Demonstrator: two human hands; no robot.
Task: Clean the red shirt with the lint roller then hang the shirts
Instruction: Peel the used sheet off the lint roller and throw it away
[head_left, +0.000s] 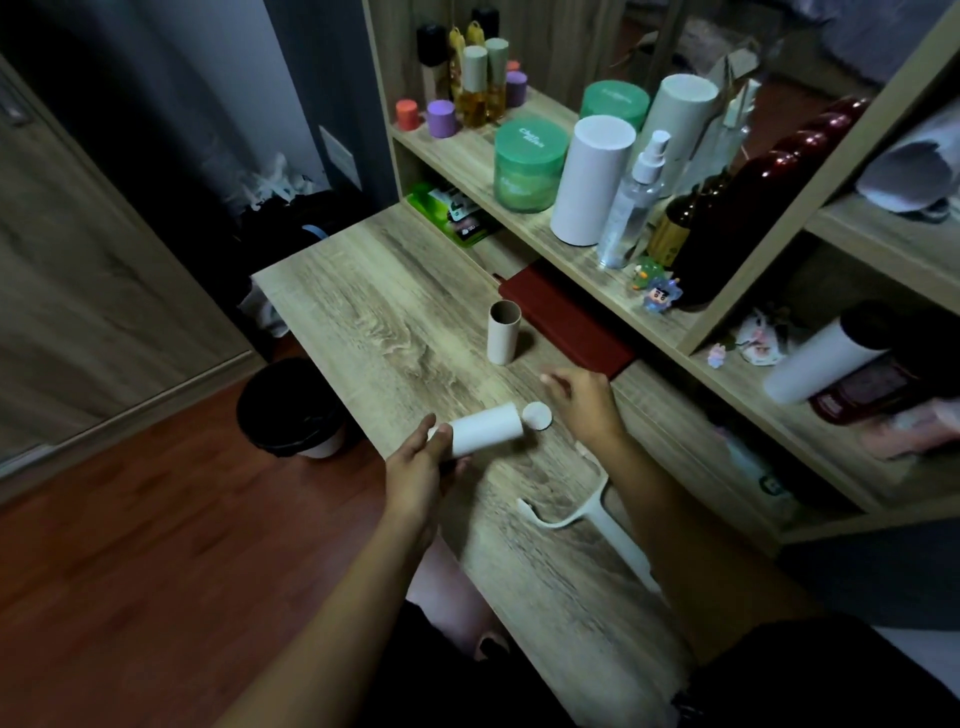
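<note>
Refilling the lint roller
My left grip (421, 460) wraps the fresh roll (485, 431), presumably to load the handle (587, 514); my right grip (582, 400) hovers relaxed, holding nothing

Wooden worktop (363, 291), bare and open across its far left part. On the right, a shelf (524, 218) hangs low over a flat red book (566, 325), with an upright cardboard tube (504, 332) just beside it. Nearer, the left hand (415, 462) holds a white roll (485, 431) next to a small white disc (536, 415). A white handle (597, 514) lies flat nearby.
</note>
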